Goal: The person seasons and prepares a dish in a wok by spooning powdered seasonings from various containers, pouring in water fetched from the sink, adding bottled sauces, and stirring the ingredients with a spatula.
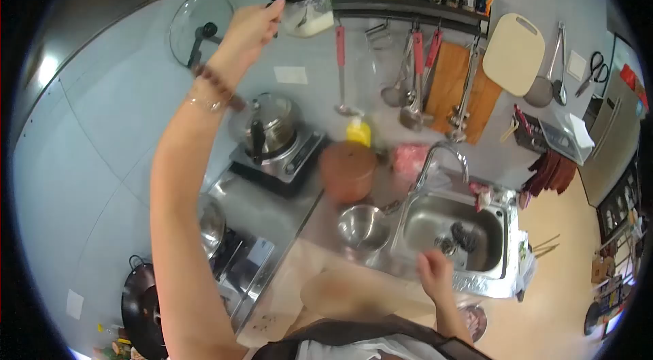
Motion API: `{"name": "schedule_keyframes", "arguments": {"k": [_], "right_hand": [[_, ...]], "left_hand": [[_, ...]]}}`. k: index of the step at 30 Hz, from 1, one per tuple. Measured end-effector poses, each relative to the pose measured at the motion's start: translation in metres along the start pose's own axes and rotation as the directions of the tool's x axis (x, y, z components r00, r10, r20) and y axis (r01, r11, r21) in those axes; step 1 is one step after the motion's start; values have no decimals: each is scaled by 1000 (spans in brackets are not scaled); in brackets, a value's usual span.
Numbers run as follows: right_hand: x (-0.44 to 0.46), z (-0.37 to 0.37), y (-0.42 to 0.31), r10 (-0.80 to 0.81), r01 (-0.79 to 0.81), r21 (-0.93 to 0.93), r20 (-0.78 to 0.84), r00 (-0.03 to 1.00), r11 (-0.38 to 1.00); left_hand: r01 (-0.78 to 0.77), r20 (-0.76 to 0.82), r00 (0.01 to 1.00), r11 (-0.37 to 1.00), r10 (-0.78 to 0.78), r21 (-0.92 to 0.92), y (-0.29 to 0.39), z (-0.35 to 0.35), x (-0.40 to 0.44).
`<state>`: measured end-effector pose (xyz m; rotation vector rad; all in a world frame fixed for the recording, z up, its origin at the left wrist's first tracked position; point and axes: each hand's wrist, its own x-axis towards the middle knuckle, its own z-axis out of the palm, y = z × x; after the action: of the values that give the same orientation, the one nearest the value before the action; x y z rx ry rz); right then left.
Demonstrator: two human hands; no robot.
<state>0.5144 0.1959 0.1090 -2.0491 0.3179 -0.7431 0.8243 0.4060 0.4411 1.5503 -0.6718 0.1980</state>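
My left hand [250, 32] is raised high at the wall shelf. Its fingers are closed on the handle of a clear seasoning jar [309, 16] with a black lid and white powder inside. Low in front of my body, my right hand [435, 271] is curled with nothing visible in it, near the front edge of the steel sink [454, 227]. Left of that hand are a small steel bowl [362, 225] and a round wooden board [350, 292], which looks blurred.
A kettle [272, 132] stands on a small stove at left. Behind the bowl is a brown clay pot [347, 168]. Ladles, a wooden board [449, 74] and a cream cutting board [515, 54] hang on the wall. A black wok [141, 305] is at lower left.
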Motion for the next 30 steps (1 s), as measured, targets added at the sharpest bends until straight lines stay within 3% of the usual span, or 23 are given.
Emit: {"name": "schedule_keyframes", "arguments": {"k": [3, 5, 9, 12, 15, 16, 17, 19, 20, 21, 22, 23, 24, 25, 27, 28, 29, 30], "right_hand": [[9, -43, 36, 148, -153, -84, -64, 987, 985], [9, -57, 69, 219, -226, -33, -150, 964, 974], [7, -68, 119, 257, -268, -36, -189, 948, 963], [12, -75, 105, 450, -448, 59, -214, 867, 892], [12, -71, 106, 430, -433, 30, -191, 882, 901], [14, -70, 107, 460, -460, 47, -190, 867, 887], [16, -70, 108, 459, -459, 49, -194, 867, 887], [20, -73, 112, 404, -421, -104, -153, 902, 901], [23, -73, 118, 402, -420, -109, -150, 903, 901], [28, -72, 122, 299, -324, -141, -171, 939, 936], [30, -71, 123, 194, -226, -172, -183, 964, 959], [31, -72, 122, 198, -226, -174, -169, 966, 958], [40, -74, 111, 240, -261, -162, -138, 961, 952], [45, -75, 105, 279, -294, -152, -108, 954, 944], [49, -66, 113, 251, -262, -129, -97, 963, 956], [51, -63, 117, 223, -233, -105, -99, 970, 967], [52, -61, 118, 221, -231, -108, -92, 971, 967], [53, -58, 118, 212, -217, -85, -62, 975, 973]], "left_hand": [[-54, -60, 997, 997, 51, -46, -14, 41, 93], [-63, -250, 964, 991, 91, 116, -19, 66, 140], [-106, -393, 896, 961, 204, 257, -41, 98, 212], [45, -401, 909, 933, 110, 357, -79, 91, 275], [100, -227, 972, 985, -67, 139, -68, 108, 260], [124, -187, 973, 991, -132, -54, -63, 117, 252], [122, -184, 974, 991, -130, -54, -62, 122, 251], [116, -370, 924, 993, -99, 26, -68, 123, 253], [119, -373, 922, 993, -102, 23, -73, 122, 253], [30, -455, 870, 903, 187, 428, -79, 119, 251], [6, -401, 786, 642, 472, 767, -85, 115, 248], [48, -219, 687, 258, 692, 965, -91, 109, 244], [-99, -84, 360, 128, 929, 987, -85, 115, 228], [-89, -84, 365, 124, 927, 988, -80, 122, 222], [-340, -93, 701, 447, 707, 827, -66, 137, 210], [-275, -95, 891, 694, 444, 666, -56, 145, 204], [-119, -18, 989, 872, 145, 475, -47, 153, 196], [-116, -22, 989, 871, 144, 477, -44, 160, 197]]}}
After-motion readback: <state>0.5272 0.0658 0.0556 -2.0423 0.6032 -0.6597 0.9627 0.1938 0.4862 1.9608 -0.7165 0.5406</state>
